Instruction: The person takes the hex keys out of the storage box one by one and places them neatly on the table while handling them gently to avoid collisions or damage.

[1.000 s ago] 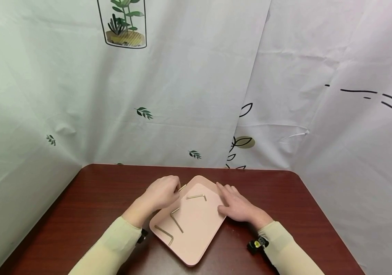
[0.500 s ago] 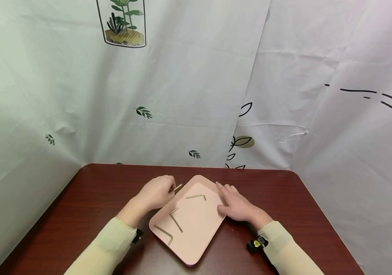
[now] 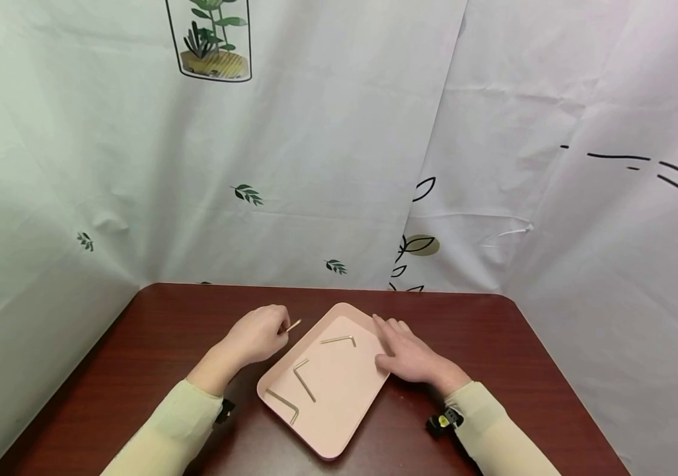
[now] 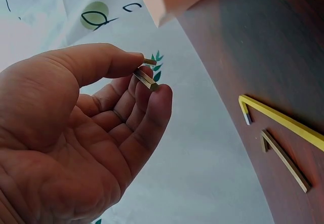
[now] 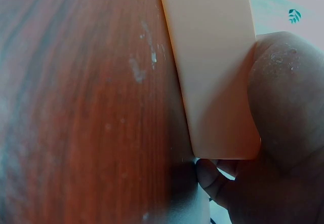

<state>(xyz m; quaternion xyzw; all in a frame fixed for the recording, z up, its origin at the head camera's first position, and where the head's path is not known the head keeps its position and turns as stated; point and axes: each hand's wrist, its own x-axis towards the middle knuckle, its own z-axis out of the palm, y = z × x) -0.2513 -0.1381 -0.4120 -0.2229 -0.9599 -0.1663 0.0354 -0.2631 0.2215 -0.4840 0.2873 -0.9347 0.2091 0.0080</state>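
Note:
My left hand [image 3: 254, 334], off the tray's left side, pinches a brass-coloured hex key [image 3: 294, 325] between thumb and fingertips. Both ends of that hex key [image 4: 146, 79] poke out in the left wrist view. The pink tray [image 3: 339, 403] lies slanted on the table with three L-shaped hex keys inside: one at the far end [image 3: 339, 340], one near the middle [image 3: 303, 380] and one along the near left wall [image 3: 283, 405]. My right hand [image 3: 413, 354] holds the tray's right rim, thumb over the inside. In the right wrist view its fingertips [image 5: 206, 173] curl past the tray's corner.
A yellow hex key [image 4: 283, 117] and a smaller bronze one [image 4: 286, 160] lie on the tabletop in the left wrist view; the left hand hides them in the head view. White printed curtains [image 3: 315, 165] hang behind the dark red table [image 3: 464, 330].
My left hand has drawn away leftward from the tray's edge, with the hex key still pinched. The right hand, the tray and the keys inside have stayed put.

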